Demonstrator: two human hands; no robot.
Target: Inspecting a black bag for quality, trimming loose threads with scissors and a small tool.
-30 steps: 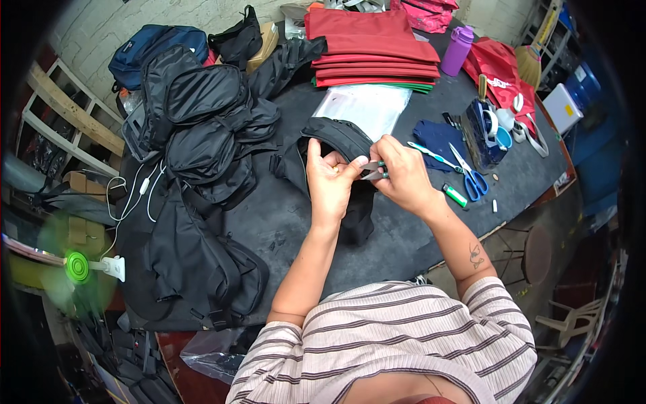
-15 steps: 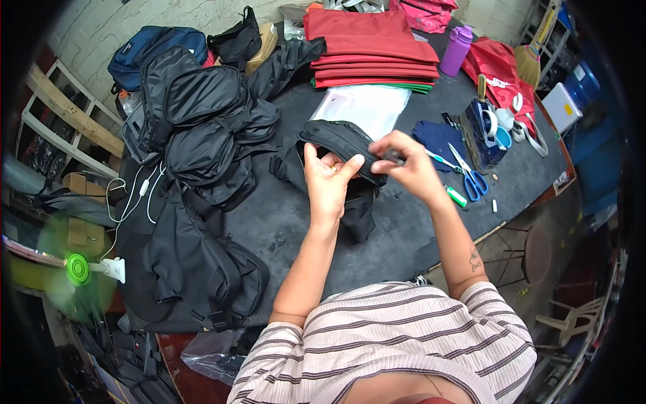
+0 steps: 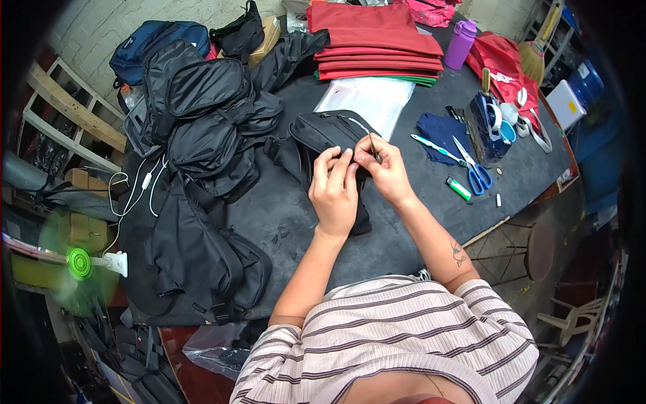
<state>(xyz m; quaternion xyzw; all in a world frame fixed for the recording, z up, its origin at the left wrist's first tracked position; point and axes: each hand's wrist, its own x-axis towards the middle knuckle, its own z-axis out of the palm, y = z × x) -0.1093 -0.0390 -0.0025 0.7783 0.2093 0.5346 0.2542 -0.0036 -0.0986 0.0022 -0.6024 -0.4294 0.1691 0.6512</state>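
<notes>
A small black bag (image 3: pixel 326 129) with a zipper along its edge lies in front of me on the dark table, its straps trailing toward me. My left hand (image 3: pixel 334 195) is closed at the bag's near edge, back of the hand up and fingertips bent against the fabric. Close beside it, my right hand (image 3: pixel 387 176) is closed round a thin, dark, narrow tool (image 3: pixel 374 145), whose upper end sticks up past the fingers. Its exact kind cannot be made out. The fingertips of both hands nearly meet, and the spot between them is mostly hidden.
Black bags (image 3: pixel 208 87) are heaped at the left. Folded red fabric (image 3: pixel 377 47) and clear plastic sheets (image 3: pixel 390 101) lie beyond. At right are blue-handled scissors (image 3: pixel 476 176), a green lighter (image 3: pixel 459 188), a purple bottle (image 3: pixel 461 46) and a tool holder (image 3: pixel 488 128). A fan (image 3: pixel 79 263) spins at left.
My left hand has rolled from palm up to back up and moved to the bag's near edge. My right hand has come left and lower, beside it. The bag's front now faces up more.
</notes>
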